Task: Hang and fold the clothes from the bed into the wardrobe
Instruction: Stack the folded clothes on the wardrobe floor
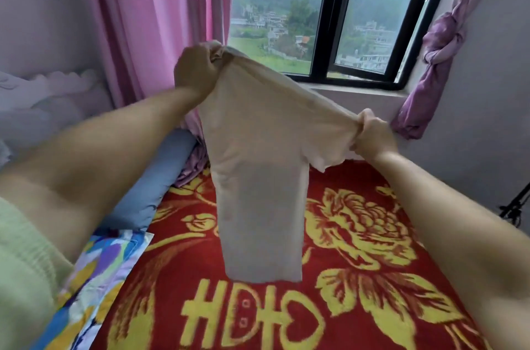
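While the pale t-shirt hangs in the air above the middle of the bed, its hem just reaching the red flowered blanket, the left hand bunches one top corner high and the right hand clenches the other lower down. Stretched like this the cloth probably drops straight, ready for folding; a patterned garment lies at the bed's left edge.

Legible marking: large yellow characters reading roughly "HDIO" woven into the red floral blanket, near its lower edge, as seen from this side. Final character partly heart-shaped; exact reading uncertain. No other text legible.
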A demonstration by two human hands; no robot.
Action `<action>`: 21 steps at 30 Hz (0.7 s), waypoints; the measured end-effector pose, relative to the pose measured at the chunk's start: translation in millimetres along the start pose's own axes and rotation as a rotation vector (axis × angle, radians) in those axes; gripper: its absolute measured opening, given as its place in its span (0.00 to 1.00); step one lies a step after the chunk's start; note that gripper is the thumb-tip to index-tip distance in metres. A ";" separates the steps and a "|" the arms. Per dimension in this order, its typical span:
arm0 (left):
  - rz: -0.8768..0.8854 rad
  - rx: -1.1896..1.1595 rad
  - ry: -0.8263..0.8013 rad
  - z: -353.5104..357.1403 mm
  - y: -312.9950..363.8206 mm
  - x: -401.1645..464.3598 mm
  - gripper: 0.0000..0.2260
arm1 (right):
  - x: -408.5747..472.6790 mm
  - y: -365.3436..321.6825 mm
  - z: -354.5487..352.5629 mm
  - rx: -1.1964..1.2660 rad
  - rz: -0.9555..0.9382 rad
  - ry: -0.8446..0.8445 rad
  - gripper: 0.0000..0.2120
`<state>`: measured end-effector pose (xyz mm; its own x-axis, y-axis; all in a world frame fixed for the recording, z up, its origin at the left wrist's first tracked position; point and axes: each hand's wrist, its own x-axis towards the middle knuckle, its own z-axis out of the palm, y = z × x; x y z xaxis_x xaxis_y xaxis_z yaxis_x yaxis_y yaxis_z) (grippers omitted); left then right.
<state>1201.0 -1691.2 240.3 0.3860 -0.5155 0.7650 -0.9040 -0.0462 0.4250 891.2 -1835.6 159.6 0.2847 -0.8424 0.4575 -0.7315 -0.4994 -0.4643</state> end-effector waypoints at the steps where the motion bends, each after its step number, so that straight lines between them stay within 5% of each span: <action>1: 0.043 -0.043 0.034 -4.1 6.0 1.0 0.14 | 3.4 1.2 -6.1 0.091 0.014 0.028 0.06; 6: 0.349 -0.166 -0.008 -15.7 27.0 -59.1 0.18 | -10.9 32.6 -11.3 0.165 0.037 0.142 0.05; 12: 0.649 -0.182 -0.419 56.4 -28.3 -278.1 0.07 | -120.8 131.4 99.4 0.035 0.147 -0.187 0.08; 16: 0.551 0.005 -0.862 106.6 -72.3 -460.0 0.03 | -233.4 209.2 194.1 -0.051 0.279 -0.465 0.11; 18: 0.451 0.076 -1.161 126.9 -91.1 -541.6 0.08 | -295.1 247.7 235.5 -0.052 0.332 -0.559 0.12; 21: 0.526 0.087 -1.534 135.7 -95.9 -640.8 0.13 | -380.9 287.9 274.5 -0.083 0.447 -0.773 0.16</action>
<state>1015.4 -1472.6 -356.4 -0.4404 -0.8093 -0.3888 -0.8974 0.3831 0.2190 742.2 -1714.1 -356.6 0.2786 -0.8710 -0.4047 -0.9078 -0.1013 -0.4070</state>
